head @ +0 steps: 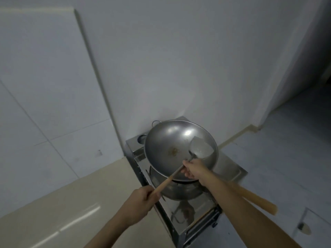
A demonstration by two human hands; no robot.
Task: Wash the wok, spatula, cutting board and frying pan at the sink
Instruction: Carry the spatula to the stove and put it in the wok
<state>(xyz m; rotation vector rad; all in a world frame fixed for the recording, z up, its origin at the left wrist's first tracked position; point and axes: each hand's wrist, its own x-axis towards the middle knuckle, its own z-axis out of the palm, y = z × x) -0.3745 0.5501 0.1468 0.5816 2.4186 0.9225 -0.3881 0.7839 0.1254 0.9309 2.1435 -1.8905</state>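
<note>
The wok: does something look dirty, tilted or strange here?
Yes. The wok sits tilted over the stove, with a brownish residue spot at its bottom. The right hand grips its near rim; the left hand holds the spatula.

One head-worn camera, wide-angle, looks forward and steeply down from above the person's arms, tilted so the wall [179,59] leans. It sits close over the stove [231,169] in the corner, with the floor [295,158] falling away at right
</note>
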